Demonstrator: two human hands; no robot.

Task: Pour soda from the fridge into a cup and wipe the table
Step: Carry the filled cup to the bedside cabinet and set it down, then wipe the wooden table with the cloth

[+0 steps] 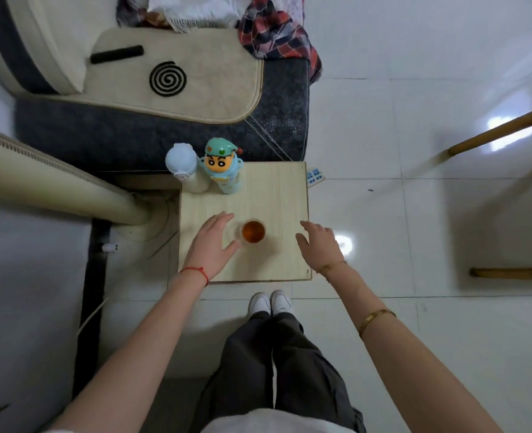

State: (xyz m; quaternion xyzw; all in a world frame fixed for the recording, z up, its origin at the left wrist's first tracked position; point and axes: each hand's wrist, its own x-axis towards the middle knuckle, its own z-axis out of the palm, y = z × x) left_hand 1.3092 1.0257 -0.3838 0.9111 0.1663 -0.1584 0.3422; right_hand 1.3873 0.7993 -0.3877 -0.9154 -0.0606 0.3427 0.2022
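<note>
A small clear cup [253, 231] holding amber-brown drink stands near the middle of the light wooden table [277, 195]. My left hand [213, 243] hovers just left of the cup, fingers spread, thumb tip close to the cup's rim; I cannot tell whether it touches. My right hand [319, 243] is over the table's right edge, fingers apart and empty, well apart from the cup. No soda bottle or cloth is in view.
A pale blue bottle [183, 165] and a cartoon-figure bottle [222, 165] stand at the table's far left corner. A sofa [164, 120] lies beyond the table, a cream fan column [55, 189] to the left, a wooden pole [502, 128] to the right. A power strip [315, 176] lies on the tiled floor.
</note>
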